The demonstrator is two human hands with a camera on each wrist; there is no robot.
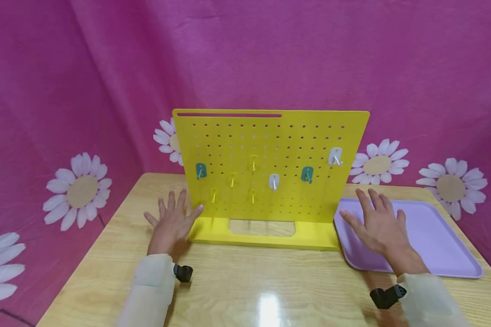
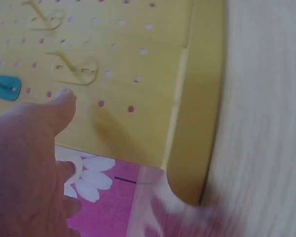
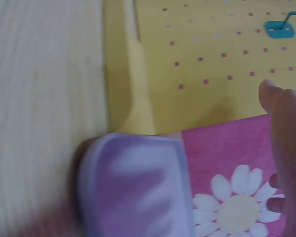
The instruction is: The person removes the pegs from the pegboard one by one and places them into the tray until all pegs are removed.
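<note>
A yellow pegboard [image 1: 237,136] stands upright on its flat base at the middle of the table. It bears several hooks: yellow ones such as this hook [image 1: 253,163], a teal hook [image 1: 201,170] at left, another teal hook [image 1: 307,174] at right, a white hook [image 1: 274,181] and a higher white hook [image 1: 334,156]. My left hand [image 1: 172,223] is spread beside the board's lower left edge, holding nothing. My right hand [image 1: 378,225], fingers spread and holding nothing, is over the left part of a purple tray [image 1: 429,236]. Whether either hand touches anything I cannot tell.
The wooden table [image 1: 229,281] reaches forward to a magenta curtain [image 1: 270,54] with daisies. The tray lies close to the board's right end. A black wrist camera [image 1: 182,273] sits on the left sleeve, and another wrist camera [image 1: 388,297] on the right.
</note>
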